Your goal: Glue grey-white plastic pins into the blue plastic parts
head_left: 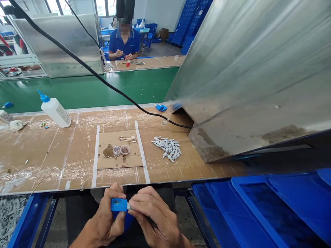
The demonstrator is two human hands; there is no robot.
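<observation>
My left hand (104, 220) is closed around a small blue plastic block (118, 205) with a slot in its top face. My right hand (155, 215) pinches a small grey piece (129, 206) at the block's right end; whether it sits inside the block I cannot tell. Both hands are above my lap, just in front of the table edge. Beyond them on the table lies a pile of similar-looking small grey pieces (169, 148). A cardboard sheet (108, 164), taped at both sides, carries two small round pots (125, 150), several cotton swabs (127, 138) and a wet brown stain.
A white squeeze bottle (57, 112) stands at the left. One black cable (108, 82) crosses the view to a large metal panel (258, 86) on the right. Blue crates (248, 199) stand lower right; a bin of grey pieces (11, 217) lower left. A person (124, 43) works across the green belt (134, 86).
</observation>
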